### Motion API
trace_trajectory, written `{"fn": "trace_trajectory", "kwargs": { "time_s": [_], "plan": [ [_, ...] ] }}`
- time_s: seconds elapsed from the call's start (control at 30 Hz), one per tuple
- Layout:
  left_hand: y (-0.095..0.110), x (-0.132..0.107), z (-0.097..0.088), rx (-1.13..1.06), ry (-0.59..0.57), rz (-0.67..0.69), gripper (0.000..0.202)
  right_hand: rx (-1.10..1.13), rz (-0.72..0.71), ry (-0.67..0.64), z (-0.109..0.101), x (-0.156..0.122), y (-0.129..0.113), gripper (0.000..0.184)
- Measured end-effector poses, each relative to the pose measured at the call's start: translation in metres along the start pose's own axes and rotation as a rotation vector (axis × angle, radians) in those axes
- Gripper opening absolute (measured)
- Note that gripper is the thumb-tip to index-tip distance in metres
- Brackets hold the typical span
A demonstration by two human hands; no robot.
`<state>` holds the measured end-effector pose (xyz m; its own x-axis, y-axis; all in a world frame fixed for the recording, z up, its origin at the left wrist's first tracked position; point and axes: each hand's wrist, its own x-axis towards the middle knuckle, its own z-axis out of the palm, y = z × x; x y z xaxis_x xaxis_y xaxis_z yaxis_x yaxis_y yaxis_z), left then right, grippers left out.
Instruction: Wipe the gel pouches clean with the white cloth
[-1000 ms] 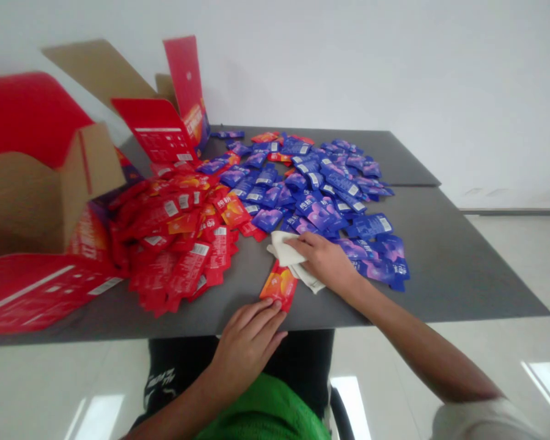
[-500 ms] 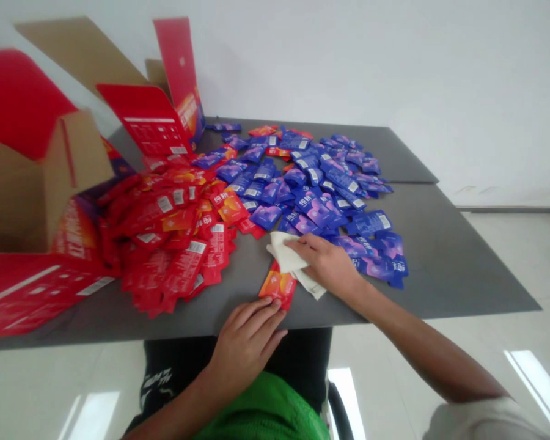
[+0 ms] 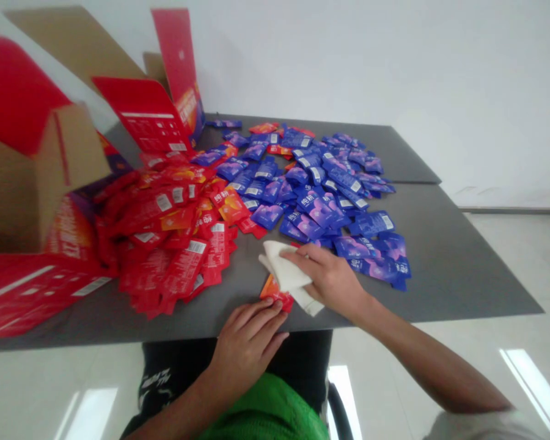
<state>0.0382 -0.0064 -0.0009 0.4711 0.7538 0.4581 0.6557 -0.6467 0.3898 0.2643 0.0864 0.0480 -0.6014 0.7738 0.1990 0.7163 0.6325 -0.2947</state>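
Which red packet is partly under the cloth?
The orange-and-red packet whose near end the left hand touches, lying apart from the red pile.

Left fingers (image 3: 263, 318) lie extended; right fingers (image 3: 310, 252) pinch.

One head-worn view, facing forward and down across the table (image 3: 458, 275)

The camera looks from the person's head, above the lap (image 3: 183, 360), with the left hand (image 3: 247, 342) and right hand (image 3: 332, 280) fairly near in the lower middle; it reaches beyond the table to the wall (image 3: 348, 61) behind, crops the nearer red box (image 3: 22, 299) at the left edge, and takes in floor (image 3: 527, 256) on the right and below
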Motion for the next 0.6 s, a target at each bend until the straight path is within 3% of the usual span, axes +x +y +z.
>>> {"fn": "trace_trajectory", "kwargs": {
  "time_s": [0.13,0.3,0.37,0.47,0.6],
  "plan": [
    [0.0,-0.002,0.001,0.028,0.027,-0.021,0.016,0.119,-0.126,-0.096,0.01,-0.012,-0.017,0.049],
    [0.0,0.0,0.001,-0.028,-0.02,-0.007,0.027,-0.034,0.105,-0.054,0.006,0.012,0.014,0.05],
    [0.0,0.0,0.001,-0.032,-0.019,-0.015,0.026,-0.088,0.109,-0.011,0.0,0.014,0.017,0.052],
    [0.0,-0.001,0.002,-0.023,-0.007,-0.025,0.023,-0.016,-0.02,0.012,-0.001,-0.001,-0.003,0.055],
    [0.0,-0.002,0.002,0.0,0.002,-0.043,0.016,0.101,-0.082,-0.118,0.009,-0.017,-0.025,0.048]
  ]
}}
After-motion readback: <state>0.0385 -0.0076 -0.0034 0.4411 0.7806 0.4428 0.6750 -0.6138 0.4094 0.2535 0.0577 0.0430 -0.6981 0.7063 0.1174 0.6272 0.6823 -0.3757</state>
